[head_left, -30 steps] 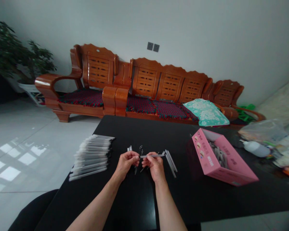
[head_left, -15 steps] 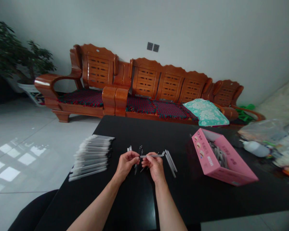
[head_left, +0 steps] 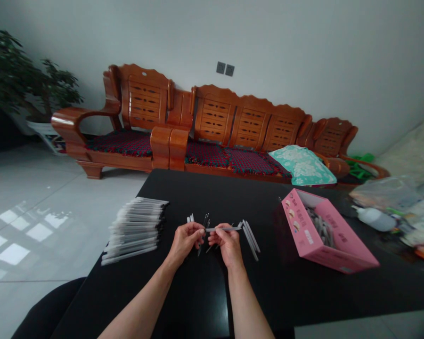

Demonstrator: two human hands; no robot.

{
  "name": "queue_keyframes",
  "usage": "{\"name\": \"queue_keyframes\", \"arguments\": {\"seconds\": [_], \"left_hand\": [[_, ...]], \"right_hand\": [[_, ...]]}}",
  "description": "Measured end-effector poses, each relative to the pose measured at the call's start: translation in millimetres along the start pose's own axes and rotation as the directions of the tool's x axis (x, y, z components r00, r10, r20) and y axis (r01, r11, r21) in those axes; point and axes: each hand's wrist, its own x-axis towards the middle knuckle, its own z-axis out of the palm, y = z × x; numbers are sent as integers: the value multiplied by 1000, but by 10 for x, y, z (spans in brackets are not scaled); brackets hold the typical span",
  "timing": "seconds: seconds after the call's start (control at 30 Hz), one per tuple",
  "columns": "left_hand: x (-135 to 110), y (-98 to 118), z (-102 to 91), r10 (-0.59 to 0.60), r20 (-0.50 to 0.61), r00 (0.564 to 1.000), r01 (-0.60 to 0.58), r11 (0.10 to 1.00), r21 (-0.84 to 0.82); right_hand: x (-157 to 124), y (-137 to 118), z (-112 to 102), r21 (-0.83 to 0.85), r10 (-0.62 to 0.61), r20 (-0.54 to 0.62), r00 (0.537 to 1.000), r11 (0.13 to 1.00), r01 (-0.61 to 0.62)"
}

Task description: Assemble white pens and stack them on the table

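Observation:
Both my hands meet above the black table (head_left: 205, 292). My right hand (head_left: 228, 245) pinches a thin grey pen barrel (head_left: 228, 229) that points to the right. My left hand (head_left: 184, 239) is closed at the barrel's left end, its fingertips pinched on a small part I cannot make out. Under and behind the hands lie a few loose pen parts (head_left: 205, 221) and two or three grey barrels (head_left: 250, 235). A neat row of several finished pens (head_left: 136, 228) lies to the left.
An open pink box (head_left: 325, 238) with grey parts inside stands at the right. Farther right are a white bottle (head_left: 374, 218), a plastic bag and papers. A wooden sofa (head_left: 212, 132) lines the wall behind the table, a potted plant (head_left: 17, 80) at far left.

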Motion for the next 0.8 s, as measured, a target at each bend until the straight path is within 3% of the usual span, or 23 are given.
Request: {"name": "queue_keyframes", "arguments": {"seconds": [0.13, 0.43, 0.63, 0.8], "left_hand": [[-6, 30, 24, -32, -25, 999, 29, 992, -123], [-19, 48, 3, -56, -26, 998, 53, 995, -90], [-24, 40, 22, -68, -30, 997, 63, 986, -153], [-17, 4, 33, -20, -40, 999, 14, 991, -132]], "right_hand": [[-2, 4, 2, -10, 0, 6, 1000, 1000, 0], [0, 17, -3, 6, 6, 10, 1000, 1000, -6], [-7, 9, 4, 10, 6, 1, 1000, 1000, -6], [-6, 17, 5, 12, 8, -8, 1000, 1000, -7]]}}
